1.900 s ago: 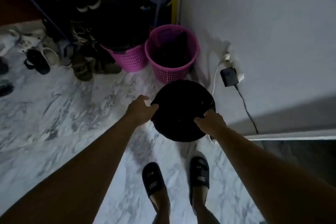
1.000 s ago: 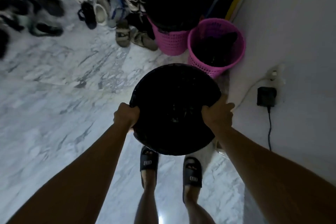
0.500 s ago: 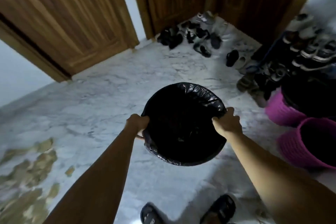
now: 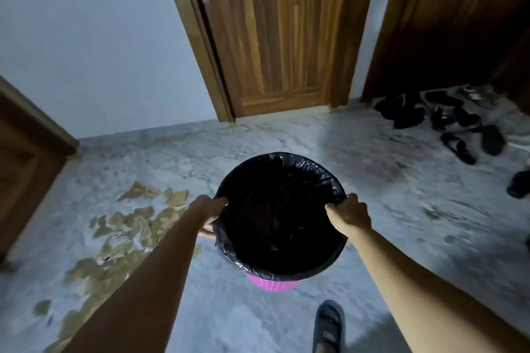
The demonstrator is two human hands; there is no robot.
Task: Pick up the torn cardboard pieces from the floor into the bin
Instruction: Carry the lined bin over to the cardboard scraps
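One slipper [image 4: 328,327] nearest. One bin [image 4: 272,285], pink with a black liner: left hand [image 4: 210,209] and right hand [image 4: 348,213] each curled over opposite rim edges. Likely light and stiff; liner slippery, so hold the rim. Cardboard pieces [image 4: 120,238] lie on the floor left of the bin, dozens, too blurred to count; probably light, flat, pinch edges. Beyond: door [image 4: 281,37], shoes [image 4: 459,129].

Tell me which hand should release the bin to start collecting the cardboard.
Left, probably. The torn cardboard pieces cover the floor on the side of the left hand; the right hand grips the opposite rim of the bin, away from them.
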